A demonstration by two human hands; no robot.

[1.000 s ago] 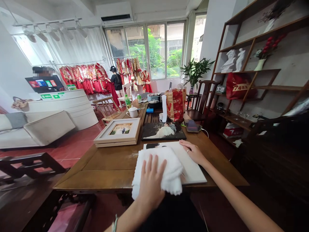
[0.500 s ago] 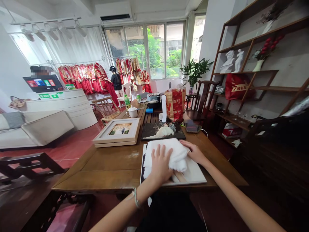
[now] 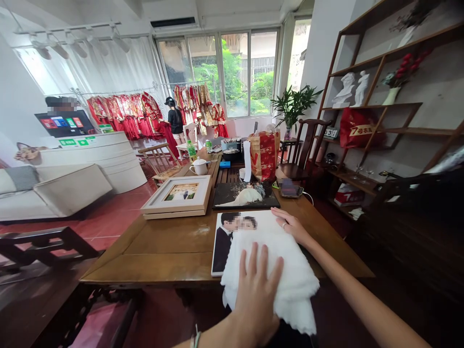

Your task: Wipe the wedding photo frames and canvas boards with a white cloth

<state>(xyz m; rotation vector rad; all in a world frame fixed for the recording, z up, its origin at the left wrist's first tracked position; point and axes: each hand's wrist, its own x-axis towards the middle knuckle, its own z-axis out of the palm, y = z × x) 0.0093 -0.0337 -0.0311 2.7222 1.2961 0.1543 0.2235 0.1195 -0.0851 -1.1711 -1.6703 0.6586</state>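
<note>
A white fluffy towel (image 3: 299, 290) lies over the lower part of a wedding photo panel (image 3: 223, 246) and hangs past its near edge. My left hand (image 3: 255, 285) presses flat on the towel with its fingers spread. At the panel's right side, my right hand (image 3: 292, 227) rests with fingers stretched along the upper right edge, a ring on one of them. The upper left of the panel shows, with two people close together, one in a dark suit. Most of the panel's lower half is hidden under the towel.
On the wooden table (image 3: 163, 253), stacked pale picture frames (image 3: 208, 193) stand left and a dark photo panel (image 3: 221, 198) lies behind. Phone (image 3: 290, 188), red paper bag (image 3: 266, 154) and white lidded cup (image 3: 199, 166) are farther back. Two people are in the background.
My left hand has moved the towel toward me and to the right, over the near edge. The panel's upper part now shows. My right hand stays at the right side.
</note>
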